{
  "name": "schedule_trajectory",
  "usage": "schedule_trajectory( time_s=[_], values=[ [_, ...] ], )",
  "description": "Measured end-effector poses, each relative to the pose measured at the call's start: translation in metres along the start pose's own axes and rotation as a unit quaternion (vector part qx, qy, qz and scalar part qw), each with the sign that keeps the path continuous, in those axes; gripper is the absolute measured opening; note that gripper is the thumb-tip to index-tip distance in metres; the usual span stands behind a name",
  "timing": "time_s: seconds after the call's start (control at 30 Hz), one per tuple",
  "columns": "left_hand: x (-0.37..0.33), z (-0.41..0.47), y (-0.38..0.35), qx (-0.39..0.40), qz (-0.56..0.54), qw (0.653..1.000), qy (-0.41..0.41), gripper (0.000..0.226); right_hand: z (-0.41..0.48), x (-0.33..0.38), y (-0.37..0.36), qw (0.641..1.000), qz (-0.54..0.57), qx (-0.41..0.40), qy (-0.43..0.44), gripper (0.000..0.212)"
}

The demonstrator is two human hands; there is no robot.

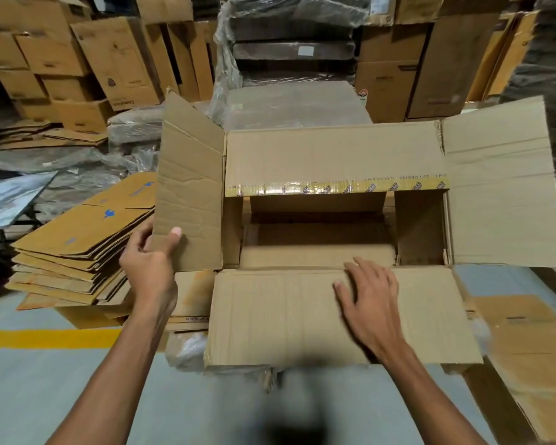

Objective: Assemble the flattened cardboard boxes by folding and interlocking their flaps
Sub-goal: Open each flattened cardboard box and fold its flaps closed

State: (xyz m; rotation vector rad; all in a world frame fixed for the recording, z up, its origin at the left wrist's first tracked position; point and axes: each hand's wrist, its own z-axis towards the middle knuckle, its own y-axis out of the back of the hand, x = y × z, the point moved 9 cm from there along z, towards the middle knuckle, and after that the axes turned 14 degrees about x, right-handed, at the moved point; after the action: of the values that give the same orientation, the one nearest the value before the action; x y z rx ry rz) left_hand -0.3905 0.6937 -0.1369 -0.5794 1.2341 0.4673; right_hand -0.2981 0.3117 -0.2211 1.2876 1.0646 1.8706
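Note:
An open cardboard box (315, 242) stands in front of me with its four top flaps spread. My left hand (151, 261) grips the lower corner of the left flap (190, 187), thumb on its inner face, and the flap stands nearly upright. My right hand (369, 300) rests flat with straight fingers on the near flap (270, 316), which lies folded outward toward me. The far flap (334, 155) carries a strip of yellow printed tape along its edge. The right flap (504, 194) lies spread open to the right. Folded bottom flaps show inside the box.
A pile of flattened cardboard boxes (77, 252) lies to the left, beside the box. More flat cardboard (533, 348) lies at the right. Stacked boxes (77, 59) and plastic-wrapped bundles (289, 43) fill the background. A yellow floor line (45, 338) runs at the left on the grey floor.

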Motion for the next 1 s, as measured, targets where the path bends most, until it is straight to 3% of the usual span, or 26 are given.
schedule_trajectory(
  time_s=[0.1, 0.2, 0.23, 0.3, 0.33, 0.43, 0.57, 0.63, 0.67, 0.77, 0.83, 0.93, 1.0],
  values=[
    [0.038, -0.025, 0.026, -0.071, -0.006, 0.997, -0.006, 0.05, -0.02, 0.005, -0.02, 1.0, -0.008, -0.007, 0.017, 0.047],
    [0.082, -0.03, 0.019, -0.058, -0.046, 0.994, 0.08, 0.092, -0.031, -0.004, -0.028, 1.0, 0.005, -0.008, 0.003, 0.047],
    [0.089, -0.029, 0.009, -0.031, -0.027, 0.993, 0.109, 0.09, -0.034, -0.005, -0.029, 1.0, 0.007, -0.014, 0.0, 0.047],
    [0.097, -0.028, -0.01, 0.026, 0.044, 0.984, 0.172, 0.046, -0.039, -0.001, -0.03, 1.0, 0.011, -0.025, 0.001, 0.046],
    [0.099, -0.026, -0.021, 0.054, 0.091, 0.977, 0.187, 0.039, -0.04, 0.003, -0.028, 0.999, 0.013, -0.034, 0.003, 0.044],
    [0.1, -0.018, -0.05, 0.162, 0.196, 0.946, 0.201, 0.059, -0.042, 0.014, -0.02, 0.997, 0.012, -0.073, 0.016, 0.039],
    [0.087, 0.001, -0.069, 0.171, 0.249, 0.944, 0.132, 0.076, -0.057, 0.019, -0.001, 0.994, 0.049, -0.096, -0.004, 0.025],
    [0.08, 0.005, -0.078, 0.158, 0.225, 0.952, 0.132, 0.067, -0.069, 0.018, 0.014, 0.992, 0.042, -0.093, -0.07, 0.018],
    [0.08, 0.008, -0.081, 0.148, 0.212, 0.957, 0.132, 0.064, -0.075, 0.01, 0.014, 0.988, 0.036, -0.051, -0.139, 0.036],
    [0.08, 0.015, -0.093, 0.135, 0.197, 0.961, 0.139, 0.065, -0.105, -0.022, -0.015, 0.925, 0.121, 0.153, -0.327, 0.072],
    [0.075, 0.017, -0.105, 0.146, 0.198, 0.961, 0.129, 0.065, -0.121, -0.029, -0.035, 0.864, 0.299, 0.195, -0.356, 0.066],
    [0.069, 0.02, -0.119, 0.147, 0.192, 0.965, 0.102, 0.06, -0.114, -0.027, -0.037, 0.757, 0.569, 0.085, -0.309, 0.062],
    [0.064, 0.018, -0.127, 0.151, 0.179, 0.968, 0.088, 0.059, -0.094, -0.026, -0.02, 0.723, 0.646, -0.015, -0.246, 0.064]
  ],
)
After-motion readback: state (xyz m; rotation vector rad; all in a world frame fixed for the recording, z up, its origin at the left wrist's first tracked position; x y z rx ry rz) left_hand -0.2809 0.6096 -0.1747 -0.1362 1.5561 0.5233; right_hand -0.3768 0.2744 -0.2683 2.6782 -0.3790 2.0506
